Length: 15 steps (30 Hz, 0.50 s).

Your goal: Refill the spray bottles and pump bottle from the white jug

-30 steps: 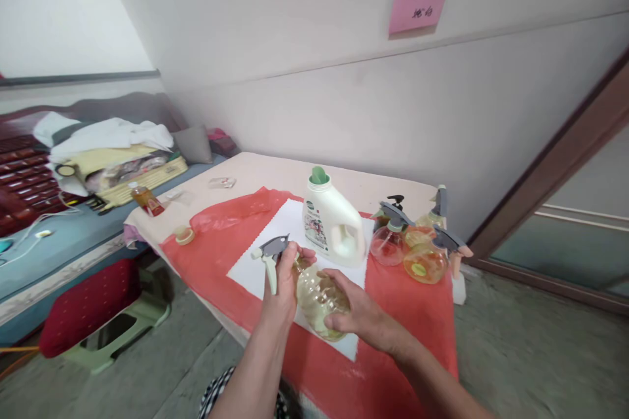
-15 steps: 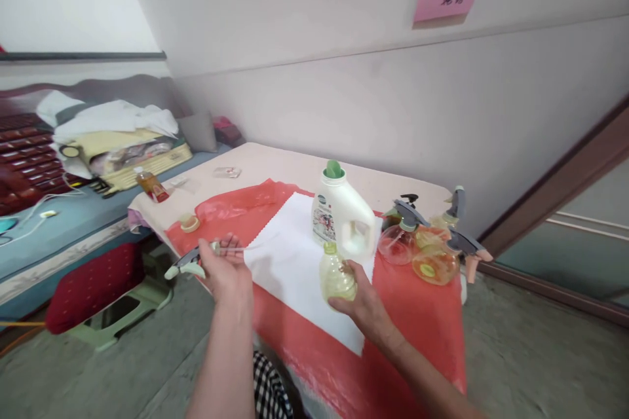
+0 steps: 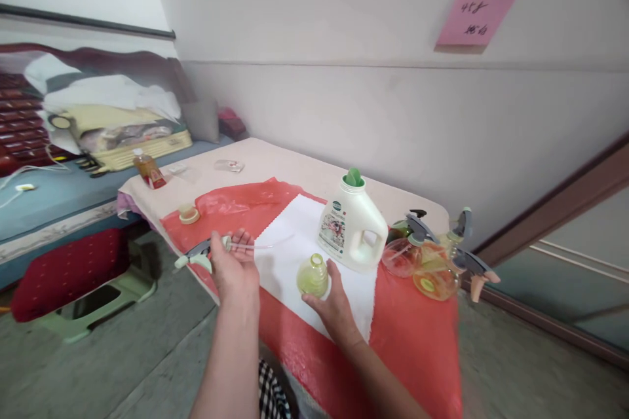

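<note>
My left hand (image 3: 233,268) is closed on a grey-green spray trigger head (image 3: 201,252) over the table's left front edge; its clear dip tube (image 3: 260,246) points right over the white cloth (image 3: 295,245). My right hand (image 3: 331,301) grips a small clear yellowish bottle (image 3: 312,275) from below; the bottle stands upright and uncapped on the white cloth. Just behind it stands a white detergent jug with a green cap (image 3: 351,226).
A red plastic sheet (image 3: 417,334) covers the table. Several spray bottles (image 3: 432,262) cluster at the right end. A tape roll (image 3: 189,213), a small orange bottle (image 3: 146,170) and a clear packet (image 3: 228,165) lie at the left. A red stool (image 3: 59,275) stands on the floor at left.
The trigger head came off the bottle and my left hand carried it out to the left. My right hand turned the bottle upright and lowered it onto the white cloth.
</note>
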Motion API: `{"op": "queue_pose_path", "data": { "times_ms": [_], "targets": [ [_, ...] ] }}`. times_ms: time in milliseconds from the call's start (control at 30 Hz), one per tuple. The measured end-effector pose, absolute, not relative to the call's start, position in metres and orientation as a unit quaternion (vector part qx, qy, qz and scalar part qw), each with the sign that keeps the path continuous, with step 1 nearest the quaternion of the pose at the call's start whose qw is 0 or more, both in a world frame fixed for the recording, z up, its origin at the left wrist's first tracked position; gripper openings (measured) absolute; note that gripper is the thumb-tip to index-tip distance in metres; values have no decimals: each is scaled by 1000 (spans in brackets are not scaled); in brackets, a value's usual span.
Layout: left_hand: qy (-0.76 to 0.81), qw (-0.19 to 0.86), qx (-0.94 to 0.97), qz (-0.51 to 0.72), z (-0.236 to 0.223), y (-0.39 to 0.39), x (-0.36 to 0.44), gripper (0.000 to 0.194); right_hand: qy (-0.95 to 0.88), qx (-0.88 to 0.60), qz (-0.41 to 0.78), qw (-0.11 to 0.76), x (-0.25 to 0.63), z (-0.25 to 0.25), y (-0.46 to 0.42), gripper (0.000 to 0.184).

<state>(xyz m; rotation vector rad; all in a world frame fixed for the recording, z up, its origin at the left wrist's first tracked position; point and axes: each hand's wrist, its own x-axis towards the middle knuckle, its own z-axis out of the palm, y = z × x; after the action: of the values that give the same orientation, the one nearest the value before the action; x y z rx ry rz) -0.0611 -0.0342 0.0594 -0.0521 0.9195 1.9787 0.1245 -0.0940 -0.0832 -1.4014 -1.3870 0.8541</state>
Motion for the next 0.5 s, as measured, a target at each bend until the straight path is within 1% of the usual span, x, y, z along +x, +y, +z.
{"op": "queue_pose_path", "data": {
  "times_ms": [133, 233, 300, 333, 433, 500],
  "targets": [
    [362, 459, -35, 810, 61, -33, -70, 25, -477, -641, 270, 537, 144, -64, -90, 83],
    [355, 468, -47, 808, 62, -31, -70, 24, -437, -680, 213, 549, 158, -42, -60, 89],
    [351, 479, -55, 803, 64, -30, -68, 24, -426, -682, 205, 557, 165, -29, -31, 91],
    [349, 484, -58, 800, 64, -30, -68, 24, -426, -679, 213, 559, 167, -23, -18, 89],
    [347, 491, -62, 797, 66, -29, -67, 24, -431, -669, 229, 560, 174, -6, 8, 72],
    [346, 490, -63, 797, 67, -28, -68, 24, -428, -672, 217, 564, 178, 7, 8, 69]
  ]
}}
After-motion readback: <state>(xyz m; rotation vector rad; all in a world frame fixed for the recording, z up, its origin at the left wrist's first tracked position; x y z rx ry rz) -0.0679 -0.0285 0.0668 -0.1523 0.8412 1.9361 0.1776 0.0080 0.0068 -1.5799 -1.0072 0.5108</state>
